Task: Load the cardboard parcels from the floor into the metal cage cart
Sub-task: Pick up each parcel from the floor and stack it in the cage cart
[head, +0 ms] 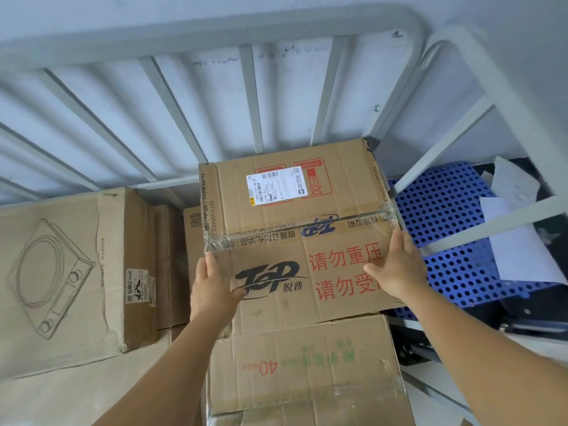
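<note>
A cardboard parcel (295, 229) printed with a "TOP" logo, red characters and a white label lies on top of the stack inside the metal cage cart (215, 35). My left hand (212, 287) lies flat against the parcel's left side, thumb on its top face. On the right side my right hand (396, 265) presses with straight fingers along the edge, thumb on top. Under it sits another parcel (307, 367) marked "40". A large parcel (61, 278) with a cooker drawing stands to the left in the cart.
The cart's grey bars run along the back and right side. Beyond the right bars lies a blue perforated plastic panel (445, 216) with white paper sheets (516, 241) on it. Smaller boxes (172, 265) fill the gap between the two stacks.
</note>
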The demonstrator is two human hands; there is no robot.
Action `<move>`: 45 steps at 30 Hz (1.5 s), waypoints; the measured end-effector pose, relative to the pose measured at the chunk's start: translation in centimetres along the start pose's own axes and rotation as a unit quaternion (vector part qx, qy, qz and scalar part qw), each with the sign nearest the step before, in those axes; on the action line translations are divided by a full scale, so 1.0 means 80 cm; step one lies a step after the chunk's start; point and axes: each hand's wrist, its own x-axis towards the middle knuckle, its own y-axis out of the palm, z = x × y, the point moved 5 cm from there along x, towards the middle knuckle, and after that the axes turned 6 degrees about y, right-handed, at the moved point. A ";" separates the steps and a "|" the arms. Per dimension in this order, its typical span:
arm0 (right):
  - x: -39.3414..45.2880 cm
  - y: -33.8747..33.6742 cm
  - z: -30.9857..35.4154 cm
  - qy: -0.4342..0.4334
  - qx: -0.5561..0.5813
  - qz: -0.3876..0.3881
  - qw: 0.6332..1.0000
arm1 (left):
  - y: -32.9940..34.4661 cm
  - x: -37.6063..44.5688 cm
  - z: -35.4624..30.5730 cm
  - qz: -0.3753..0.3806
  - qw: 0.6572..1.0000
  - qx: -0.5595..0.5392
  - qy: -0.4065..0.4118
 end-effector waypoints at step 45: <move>-0.902 0.046 0.215 -0.701 -0.216 -0.034 0.679 | -0.299 -0.824 0.305 -0.347 0.919 0.104 -0.156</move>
